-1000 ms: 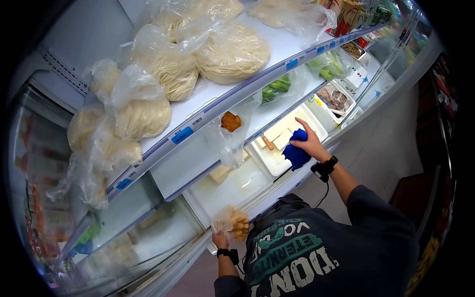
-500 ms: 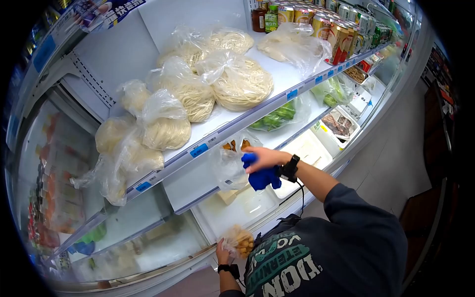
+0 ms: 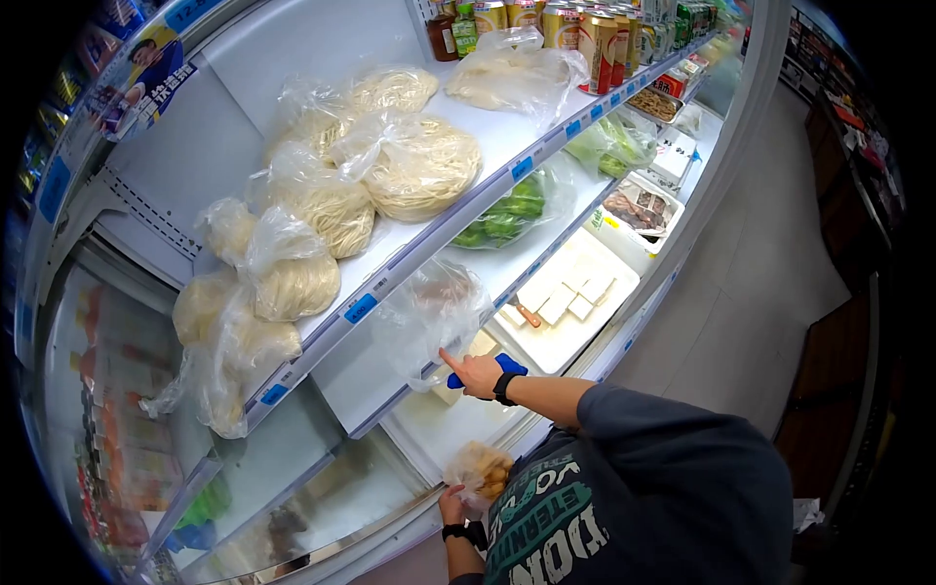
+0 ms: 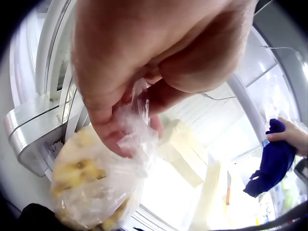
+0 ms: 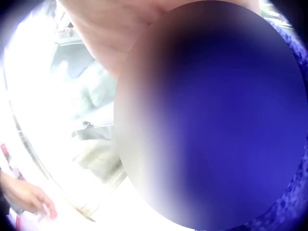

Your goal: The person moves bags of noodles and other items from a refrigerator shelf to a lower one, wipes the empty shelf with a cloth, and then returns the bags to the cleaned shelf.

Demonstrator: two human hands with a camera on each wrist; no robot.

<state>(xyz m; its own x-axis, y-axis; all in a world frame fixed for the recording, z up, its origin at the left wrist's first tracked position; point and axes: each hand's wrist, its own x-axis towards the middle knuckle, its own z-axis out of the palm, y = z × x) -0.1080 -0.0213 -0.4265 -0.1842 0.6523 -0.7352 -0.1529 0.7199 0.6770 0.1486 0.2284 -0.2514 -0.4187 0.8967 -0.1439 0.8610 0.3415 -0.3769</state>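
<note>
My left hand (image 3: 451, 505) grips the gathered neck of a clear plastic bag (image 3: 487, 466) of yellow-brown chunks, low at the case's front edge. Close up in the left wrist view, the chunks (image 4: 79, 168) hang below the curled fingers. In my right hand (image 3: 476, 374) is a crumpled blue cloth (image 3: 509, 365); the index finger sticks out toward the lower shelf. Just beyond that fingertip, a clear plastic bag (image 3: 434, 307) lies on the shelf, overlapping its edge. The right wrist view is mostly filled by the blurred blue cloth (image 5: 293, 187).
Bagged noodles (image 3: 419, 166) and drink cans (image 3: 597, 49) stand on the upper shelf, above bagged green vegetables (image 3: 502, 214). At the bottom, a white tray (image 3: 556, 359) holds tofu blocks and an orange-handled knife (image 3: 527, 315). Glass panels (image 3: 263, 517) border the left side.
My right hand has swung left and down with the blue cloth, from over the tofu tray, past the bag on the shelf. The left hand still holds its bag.
</note>
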